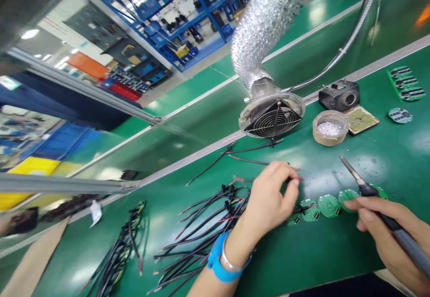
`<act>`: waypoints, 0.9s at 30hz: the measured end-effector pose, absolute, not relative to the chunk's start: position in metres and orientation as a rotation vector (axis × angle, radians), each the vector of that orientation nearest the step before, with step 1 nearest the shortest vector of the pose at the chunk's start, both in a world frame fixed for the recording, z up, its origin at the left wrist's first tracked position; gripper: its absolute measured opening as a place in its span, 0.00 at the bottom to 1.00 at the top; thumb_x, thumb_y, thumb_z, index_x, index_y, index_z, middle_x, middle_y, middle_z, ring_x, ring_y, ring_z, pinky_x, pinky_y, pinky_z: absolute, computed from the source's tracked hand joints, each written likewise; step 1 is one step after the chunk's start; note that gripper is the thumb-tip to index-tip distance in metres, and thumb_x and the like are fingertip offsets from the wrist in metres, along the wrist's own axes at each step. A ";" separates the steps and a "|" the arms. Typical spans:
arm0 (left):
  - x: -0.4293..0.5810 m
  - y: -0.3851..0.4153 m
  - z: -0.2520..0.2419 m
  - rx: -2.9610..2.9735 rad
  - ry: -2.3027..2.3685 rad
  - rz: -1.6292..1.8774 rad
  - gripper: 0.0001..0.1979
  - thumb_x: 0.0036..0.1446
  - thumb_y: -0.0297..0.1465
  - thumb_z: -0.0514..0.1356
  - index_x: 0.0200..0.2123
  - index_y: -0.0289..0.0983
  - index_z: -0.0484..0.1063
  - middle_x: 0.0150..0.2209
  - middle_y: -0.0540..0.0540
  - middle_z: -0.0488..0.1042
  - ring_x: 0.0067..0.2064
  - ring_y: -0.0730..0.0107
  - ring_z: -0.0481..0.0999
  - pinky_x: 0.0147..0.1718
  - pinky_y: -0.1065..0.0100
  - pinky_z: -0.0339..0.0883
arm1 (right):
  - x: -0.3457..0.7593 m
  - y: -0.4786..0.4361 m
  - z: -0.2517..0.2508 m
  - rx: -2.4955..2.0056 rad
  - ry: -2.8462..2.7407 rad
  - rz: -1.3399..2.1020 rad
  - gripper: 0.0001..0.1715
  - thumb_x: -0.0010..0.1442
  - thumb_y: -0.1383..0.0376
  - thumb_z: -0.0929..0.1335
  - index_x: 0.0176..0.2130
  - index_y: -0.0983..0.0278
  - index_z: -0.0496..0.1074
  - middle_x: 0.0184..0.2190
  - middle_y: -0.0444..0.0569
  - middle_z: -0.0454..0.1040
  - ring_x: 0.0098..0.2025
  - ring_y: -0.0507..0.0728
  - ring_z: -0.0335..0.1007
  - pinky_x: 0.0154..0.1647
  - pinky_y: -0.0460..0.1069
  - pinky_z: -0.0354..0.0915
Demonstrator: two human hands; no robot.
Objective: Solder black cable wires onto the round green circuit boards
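a soldering iron (368, 190) is held at the right of the frame by the right hand (384, 241), whose fingers are curled closed around the dark handle. its long axis is laid diagonally: the metal tip is aimed toward the upper left, above the row of boards, and the handle is run down to the lower right corner. the tip is held clear of the boards.

at the centre of the frame, a thin red-ended wire (298, 178) is pinched by the left hand (272, 194), with thumb and forefinger brought almost together. the wire's red end is pointed to the right, and its axis is kept nearly level across the frame. a blue wristband (220, 261) is worn on the left wrist.

between the two hands, round green circuit boards (329, 205) are lined up on the worktop (285, 261), the row being slanted slightly upward to the right. whether the nearest board is touched by the right fingertips cannot be told.

black cables (198, 241) are heaped left of the left hand, mostly stretched toward the lower left. another bundle (124, 247) is laid farther left, slanted likewise. at the upper right of centre, a round tub (320, 135) is set beside a yellowish sponge tray (366, 118), and a fan hood (273, 118) is hung from a foil duct (262, 32).
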State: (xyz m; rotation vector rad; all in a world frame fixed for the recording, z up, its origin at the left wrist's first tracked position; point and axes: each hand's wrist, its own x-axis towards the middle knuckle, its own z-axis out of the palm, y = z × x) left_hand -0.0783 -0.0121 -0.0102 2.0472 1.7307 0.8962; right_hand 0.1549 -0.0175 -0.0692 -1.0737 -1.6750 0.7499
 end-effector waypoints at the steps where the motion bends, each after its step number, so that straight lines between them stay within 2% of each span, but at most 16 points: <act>1: -0.067 -0.017 -0.006 2.008 1.634 0.912 0.06 0.60 0.22 0.56 0.35 0.37 0.71 0.36 0.47 0.74 0.40 0.67 0.73 0.42 0.67 0.67 | 0.149 -0.015 -0.065 -1.034 -1.691 0.743 0.12 0.60 0.66 0.72 0.46 0.57 0.75 0.37 0.43 0.81 0.32 0.52 0.78 0.35 0.44 0.76; 3: -0.049 -0.024 -0.001 1.919 1.523 0.915 0.06 0.59 0.22 0.56 0.35 0.37 0.71 0.34 0.47 0.74 0.37 0.70 0.72 0.37 0.69 0.66 | 0.139 -0.011 -0.059 -0.942 -1.698 0.723 0.15 0.59 0.68 0.72 0.47 0.58 0.73 0.40 0.44 0.80 0.36 0.52 0.79 0.41 0.45 0.76; 6: -0.035 -0.025 -0.003 1.734 1.496 0.906 0.05 0.57 0.23 0.58 0.33 0.37 0.72 0.30 0.50 0.72 0.30 0.73 0.69 0.29 0.72 0.62 | 0.130 -0.007 -0.055 -0.885 -1.688 0.657 0.16 0.58 0.73 0.72 0.45 0.59 0.71 0.37 0.44 0.79 0.34 0.51 0.78 0.41 0.45 0.75; 9: -0.033 -0.023 -0.011 1.466 1.464 0.837 0.04 0.57 0.28 0.61 0.29 0.37 0.72 0.25 0.52 0.69 0.23 0.77 0.64 0.22 0.73 0.57 | 0.131 -0.003 -0.054 -0.900 -1.700 0.716 0.14 0.59 0.73 0.70 0.43 0.59 0.70 0.35 0.43 0.77 0.32 0.50 0.76 0.37 0.44 0.73; 12: -0.031 -0.023 -0.017 1.244 1.410 0.747 0.06 0.58 0.32 0.61 0.30 0.37 0.72 0.22 0.54 0.67 0.20 0.77 0.64 0.19 0.73 0.55 | 0.139 0.003 -0.056 -0.933 -1.740 0.997 0.09 0.61 0.71 0.68 0.41 0.59 0.68 0.30 0.41 0.74 0.28 0.49 0.73 0.29 0.42 0.71; 15: -0.025 -0.024 -0.023 1.394 1.546 0.738 0.04 0.56 0.28 0.61 0.29 0.37 0.73 0.27 0.52 0.71 0.25 0.75 0.69 0.24 0.72 0.60 | 0.151 0.008 -0.060 -1.010 -1.811 1.028 0.09 0.62 0.68 0.68 0.44 0.59 0.70 0.29 0.41 0.76 0.28 0.49 0.75 0.30 0.42 0.72; 19: -0.015 -0.026 -0.035 1.823 1.813 0.672 0.04 0.55 0.23 0.61 0.29 0.37 0.73 0.29 0.50 0.73 0.33 0.68 0.71 0.34 0.68 0.63 | 0.171 0.008 -0.061 -1.096 -1.845 0.678 0.18 0.64 0.69 0.67 0.53 0.57 0.73 0.35 0.44 0.79 0.33 0.51 0.78 0.39 0.44 0.74; 22: -0.011 -0.026 -0.044 1.959 1.915 0.582 0.04 0.55 0.25 0.62 0.29 0.38 0.71 0.29 0.49 0.73 0.33 0.66 0.71 0.34 0.66 0.63 | 0.185 0.005 -0.058 -1.011 -1.860 0.625 0.23 0.62 0.70 0.68 0.56 0.59 0.72 0.37 0.47 0.79 0.34 0.53 0.77 0.34 0.46 0.73; 27: -0.010 -0.026 -0.049 1.976 1.945 0.539 0.05 0.53 0.23 0.62 0.28 0.38 0.71 0.28 0.50 0.73 0.31 0.67 0.72 0.32 0.66 0.63 | 0.193 0.001 -0.055 -0.854 -1.931 0.723 0.19 0.58 0.74 0.67 0.49 0.62 0.74 0.32 0.46 0.76 0.29 0.52 0.73 0.27 0.46 0.70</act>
